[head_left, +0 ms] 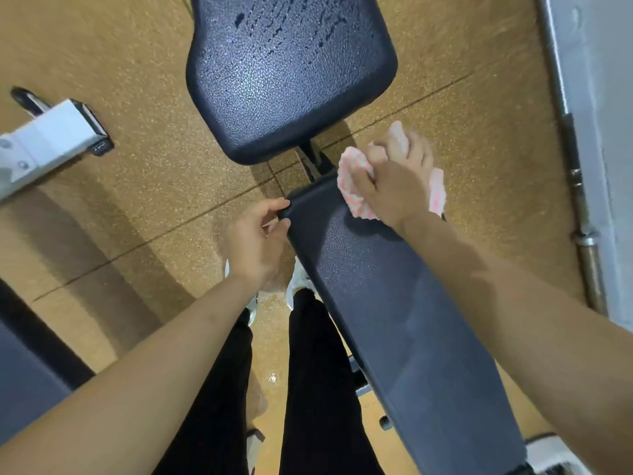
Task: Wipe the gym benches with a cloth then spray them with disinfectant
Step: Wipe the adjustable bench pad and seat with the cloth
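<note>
1. Right hand [394, 181] grips the pink-and-white striped cloth [352, 186], bunched under its palm, on the far right corner of the long bench pad [394, 320].
2. Left hand [257, 238] pinches that pad's far left corner.
3. Seat pad [287, 73] lies beyond, streaked wet.

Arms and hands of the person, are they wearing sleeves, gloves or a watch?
No. The left arm and right arm are bare as far as the picture shows, with no sleeves. The left hand and right hand have no gloves, and no watch, bracelet or ring shows.
</note>
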